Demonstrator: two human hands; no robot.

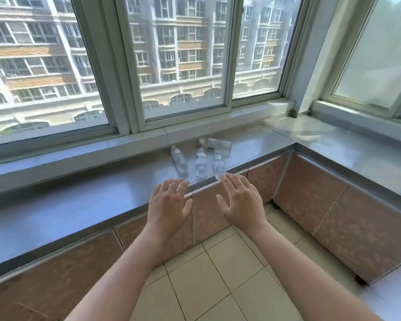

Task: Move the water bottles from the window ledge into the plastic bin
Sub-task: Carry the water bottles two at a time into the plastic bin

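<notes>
Now both your hands are spread and empty — left hand (168, 202) near the ledge (79, 205) edge, right hand (240, 201) with fingertips just short of the right bottle (218, 164). Three bottles stand near the front edge, a fourth bottle (219, 144) lying behind them. Wrap each outer bottle around its middle — thin plastic probably buckles. No bin is in view.

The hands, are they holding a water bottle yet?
No, the left hand and right hand are both open and empty, reaching toward the water bottles standing on the window ledge.
</notes>
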